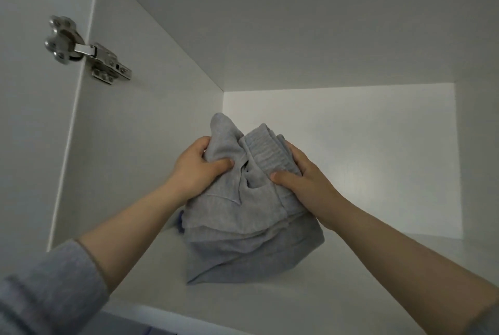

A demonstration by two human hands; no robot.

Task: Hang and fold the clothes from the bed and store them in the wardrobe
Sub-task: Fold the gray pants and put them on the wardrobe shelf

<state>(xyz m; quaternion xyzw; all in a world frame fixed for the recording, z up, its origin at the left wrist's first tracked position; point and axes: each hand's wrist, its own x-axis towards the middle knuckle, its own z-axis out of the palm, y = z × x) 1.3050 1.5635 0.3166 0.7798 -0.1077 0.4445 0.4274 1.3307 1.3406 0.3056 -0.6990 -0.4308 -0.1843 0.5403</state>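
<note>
Left hand (198,166) and right hand (302,176) both grip the soft, floppy grey garment (243,221) over the shelf (337,294); best supported underneath.

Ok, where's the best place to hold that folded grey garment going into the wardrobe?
Both sides of the grey garment, one hand from each side, thumbs on top, as the left hand and right hand grip it: its soft folded layers would likely slump otherwise.

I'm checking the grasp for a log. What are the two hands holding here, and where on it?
Both grip the folded grey garment at its upper end: left hand on its left side, right hand by the ribbed band.
</note>
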